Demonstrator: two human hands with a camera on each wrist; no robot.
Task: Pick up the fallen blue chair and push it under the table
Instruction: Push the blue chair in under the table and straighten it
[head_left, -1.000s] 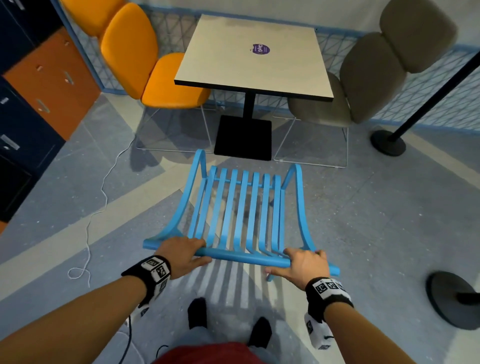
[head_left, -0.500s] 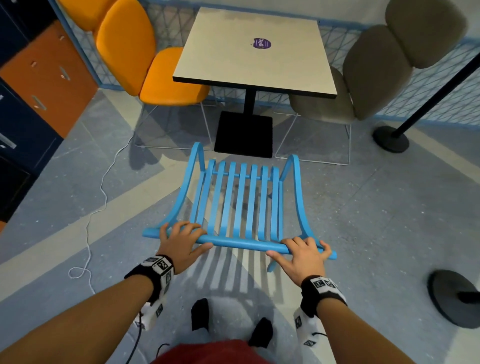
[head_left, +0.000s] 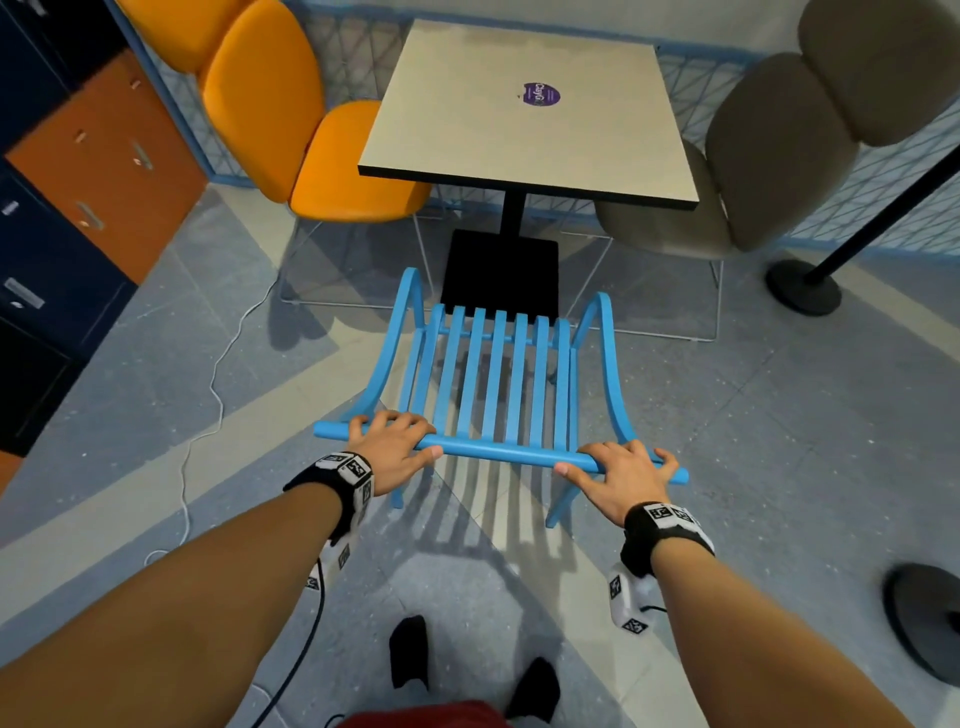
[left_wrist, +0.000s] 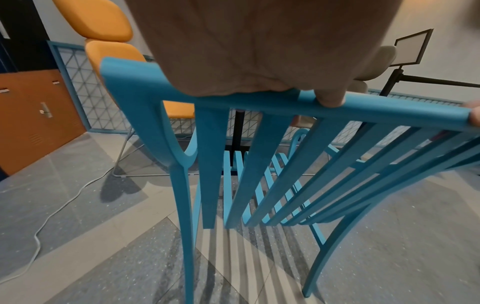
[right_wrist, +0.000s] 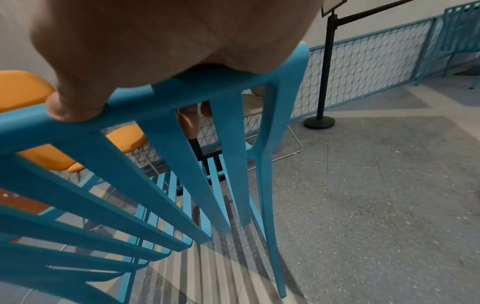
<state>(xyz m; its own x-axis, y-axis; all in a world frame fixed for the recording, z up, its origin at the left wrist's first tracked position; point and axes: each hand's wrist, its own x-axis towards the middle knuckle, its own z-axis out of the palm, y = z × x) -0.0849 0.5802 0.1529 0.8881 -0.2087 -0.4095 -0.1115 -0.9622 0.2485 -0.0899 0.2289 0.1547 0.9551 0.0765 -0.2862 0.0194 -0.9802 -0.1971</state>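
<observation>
The blue slatted chair (head_left: 498, 384) stands upright on the floor, its seat facing the square beige table (head_left: 524, 114) just beyond it. Both hands hold the top rail of its backrest. My left hand (head_left: 392, 441) grips the rail near its left end, thumb under the rail (left_wrist: 259, 96). My right hand (head_left: 623, 465) grips it near the right end; fingers curl over the rail (right_wrist: 161, 96). The front of the seat reaches the table's black base (head_left: 501, 270).
An orange chair (head_left: 311, 135) stands left of the table and a grey-brown chair (head_left: 753, 171) right of it. A black stanchion base (head_left: 802, 286) is at right, another (head_left: 924, 618) near right. Lockers (head_left: 78, 182) line the left; a white cable (head_left: 208, 395) trails on the floor.
The chair has slid forward toward the table with both hands on its top rail; its seat front now reaches the table's black base.
</observation>
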